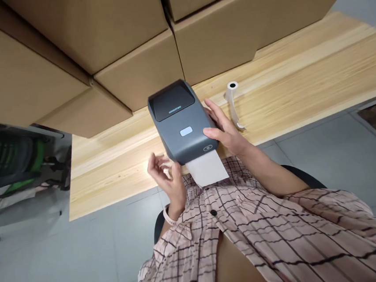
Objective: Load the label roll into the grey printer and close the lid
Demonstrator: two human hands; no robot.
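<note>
Wooden table (301, 77) stretching wide rightward, right hand (225, 130) clasping side of grey printer (195, 142) at the near edge, left hand (168, 178) loosely curled by its corner, glossy dark window (170, 99), pale button (186, 131), white paper (207, 170) hanging out, cardboard boxes (141, 70) behind.

Worn: loose pale-pink shirt (265, 222), irregular dark grid lines, woven look. Round dark button (214, 212) at front; placket parts at the neck side of it. Sleeves, same check, leave forearms bare. Left wrist: pale, narrow wristband (168, 217).
</note>
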